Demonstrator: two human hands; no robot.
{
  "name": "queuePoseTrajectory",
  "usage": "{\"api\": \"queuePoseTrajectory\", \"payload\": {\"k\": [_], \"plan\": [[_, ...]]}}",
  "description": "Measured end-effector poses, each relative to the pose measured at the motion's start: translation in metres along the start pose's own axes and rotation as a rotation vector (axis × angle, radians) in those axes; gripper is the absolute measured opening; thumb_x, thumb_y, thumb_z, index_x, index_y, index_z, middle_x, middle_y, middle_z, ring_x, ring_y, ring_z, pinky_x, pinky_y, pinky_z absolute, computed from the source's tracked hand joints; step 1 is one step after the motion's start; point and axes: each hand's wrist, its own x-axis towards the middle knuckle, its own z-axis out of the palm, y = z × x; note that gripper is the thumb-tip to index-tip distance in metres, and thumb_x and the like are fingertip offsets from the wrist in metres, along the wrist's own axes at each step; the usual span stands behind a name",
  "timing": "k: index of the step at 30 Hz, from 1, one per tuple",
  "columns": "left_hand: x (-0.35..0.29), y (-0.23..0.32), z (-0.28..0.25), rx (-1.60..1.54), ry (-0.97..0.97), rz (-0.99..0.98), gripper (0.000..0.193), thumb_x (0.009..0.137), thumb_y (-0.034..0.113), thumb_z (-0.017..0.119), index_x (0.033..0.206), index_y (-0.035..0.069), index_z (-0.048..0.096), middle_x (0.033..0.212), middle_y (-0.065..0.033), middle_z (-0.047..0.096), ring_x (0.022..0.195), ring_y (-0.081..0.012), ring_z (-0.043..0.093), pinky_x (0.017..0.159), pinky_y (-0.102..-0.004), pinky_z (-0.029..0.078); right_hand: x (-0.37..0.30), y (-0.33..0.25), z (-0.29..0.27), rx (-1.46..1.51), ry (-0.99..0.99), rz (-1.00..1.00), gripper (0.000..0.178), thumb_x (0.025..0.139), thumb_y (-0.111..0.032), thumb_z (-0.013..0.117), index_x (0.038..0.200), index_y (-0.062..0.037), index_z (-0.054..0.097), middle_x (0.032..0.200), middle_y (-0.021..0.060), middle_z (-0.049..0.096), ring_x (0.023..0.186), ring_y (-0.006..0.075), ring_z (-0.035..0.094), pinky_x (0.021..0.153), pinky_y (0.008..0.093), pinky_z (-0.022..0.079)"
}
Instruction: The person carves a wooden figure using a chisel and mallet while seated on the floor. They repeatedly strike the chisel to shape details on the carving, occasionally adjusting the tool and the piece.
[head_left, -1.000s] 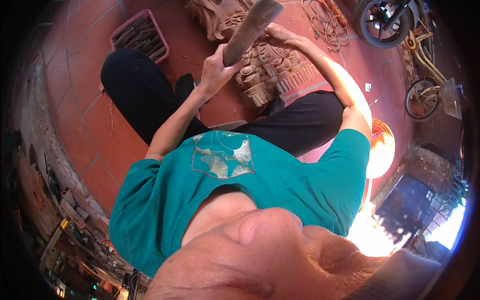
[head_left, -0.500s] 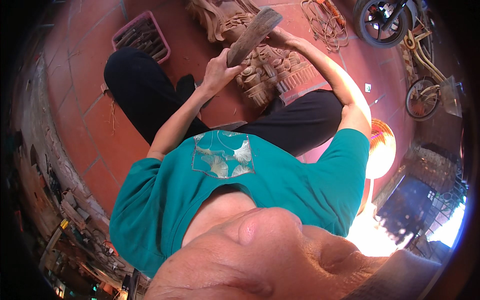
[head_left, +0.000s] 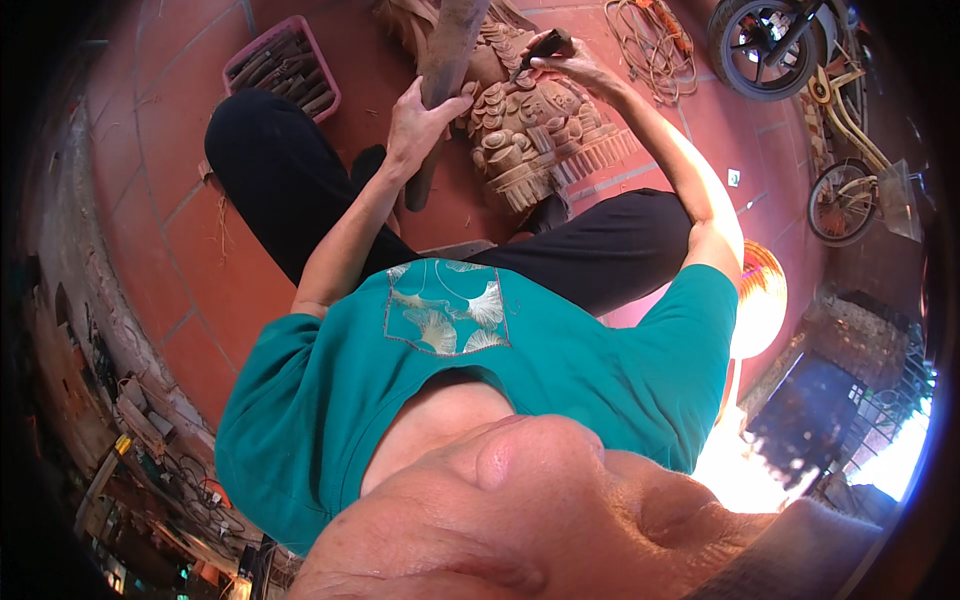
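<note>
My left hand (head_left: pixel 418 128) is closed round a long, thick wooden club (head_left: pixel 452 50), which stands nearly upright in view, its narrower end pointing down toward my lap. My right hand (head_left: pixel 582 68) grips the dark handle of a chisel (head_left: pixel 550 44). Its thin end points down and left toward the carved wood; whether the tip touches it I cannot tell. Between my legs lies the wood carving (head_left: pixel 540 130), reddish brown, with dense relief of rounded shapes and a ridged lower edge. The club hides part of its left side.
A pink basket (head_left: pixel 336 95) of several dark-handled tools stands beyond my left knee. A coiled cord (head_left: pixel 640 60) lies on the tiles at the far right, near a motorbike wheel (head_left: pixel 765 50) and a small bicycle (head_left: pixel 845 200). Clutter lines the left wall.
The club has swung from a rightward slant to nearly upright, moving left off the right hand. My left hand has shifted slightly left. The chisel in my right hand now shows.
</note>
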Motion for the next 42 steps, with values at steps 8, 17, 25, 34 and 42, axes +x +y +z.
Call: {"api": "queuePoseTrajectory", "payload": {"k": [8, 17, 25, 34, 42], "plan": [[-0.001, -0.002, 0.004, 0.097, -0.024, 0.000, 0.044, 0.083, 0.028, 0.080, 0.113, 0.000, 0.063, 0.082, -0.0033, 0.067, 0.062, -0.0091, 0.060, 0.055, -0.0255, 0.050, 0.010, 0.003, 0.004, -0.008, -0.016, 0.037, 0.034, 0.094, -0.016, 0.073, 0.123, -0.0029, 0.060, 0.104, 0.0083, 0.070, 0.089, 0.0170, 0.072, 0.081, 0.0303, 0.060], [0.001, -0.003, 0.003, 0.148, -0.047, -0.013, 0.051, 0.082, 0.031, 0.080, 0.117, -0.002, 0.062, 0.088, -0.0083, 0.071, 0.063, -0.0122, 0.063, 0.058, -0.0281, 0.053, 0.022, 0.019, 0.004, -0.067, -0.011, 0.072, 0.037, 0.095, -0.021, 0.073, 0.124, -0.0034, 0.059, 0.099, 0.0080, 0.070, 0.087, 0.0169, 0.071, 0.080, 0.0300, 0.060], [0.003, 0.031, -0.001, 0.224, -0.152, 0.030, 0.055, 0.082, 0.035, 0.080, 0.116, -0.003, 0.062, 0.085, -0.0068, 0.067, 0.062, -0.0119, 0.061, 0.057, -0.0282, 0.052, 0.030, 0.025, 0.009, -0.251, 0.071, 0.020, 0.033, 0.093, -0.024, 0.075, 0.117, -0.0031, 0.066, 0.098, 0.0054, 0.071, 0.082, 0.0124, 0.068, 0.075, 0.0294, 0.055], [0.042, 0.082, -0.025, 0.389, -0.397, 0.034, 0.055, 0.087, 0.044, 0.076, 0.113, -0.002, 0.060, 0.076, -0.0022, 0.058, 0.058, -0.0087, 0.057, 0.054, -0.0252, 0.048, 0.039, 0.027, 0.008, -0.245, 0.069, -0.004, 0.027, 0.091, -0.019, 0.076, 0.107, 0.0000, 0.064, 0.091, 0.0104, 0.072, 0.074, 0.0165, 0.072, 0.062, 0.0282, 0.056], [0.050, 0.060, -0.023, 0.407, -0.444, -0.058, 0.055, 0.087, 0.045, 0.077, 0.112, -0.001, 0.061, 0.073, -0.0011, 0.057, 0.055, -0.0079, 0.055, 0.050, -0.0251, 0.045, 0.045, 0.036, 0.004, -0.281, 0.094, -0.051, 0.030, 0.088, -0.020, 0.079, 0.107, -0.0004, 0.065, 0.091, 0.0083, 0.071, 0.075, 0.0140, 0.070, 0.064, 0.0292, 0.054]]}}
